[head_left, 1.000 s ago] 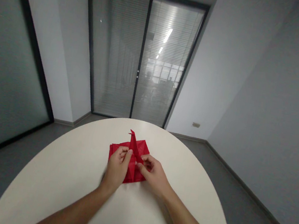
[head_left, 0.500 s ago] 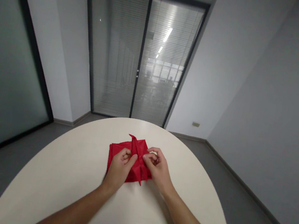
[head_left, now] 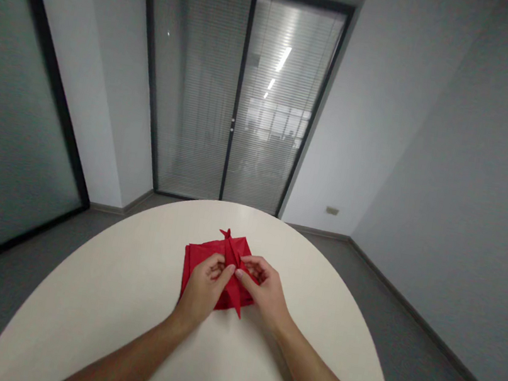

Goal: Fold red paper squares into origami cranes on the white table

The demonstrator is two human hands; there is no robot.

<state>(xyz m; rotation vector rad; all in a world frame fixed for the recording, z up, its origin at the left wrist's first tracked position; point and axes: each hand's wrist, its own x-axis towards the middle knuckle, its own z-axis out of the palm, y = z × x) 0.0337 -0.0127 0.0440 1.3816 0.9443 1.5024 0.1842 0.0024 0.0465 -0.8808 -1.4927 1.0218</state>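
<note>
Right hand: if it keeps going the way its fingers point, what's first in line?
The red folded paper: the right hand points left, fingertips already at its raised centre fold. Right behind it sits the left hand, thumb against the same fold. The gap between the thumbs is hard to judge.

left hand pinching | right hand pinching | thumbs touching, forearms converging

Office: blinded glass doors, round table.

No readable text, labels, brands, numbers or signs anywhere.
</note>
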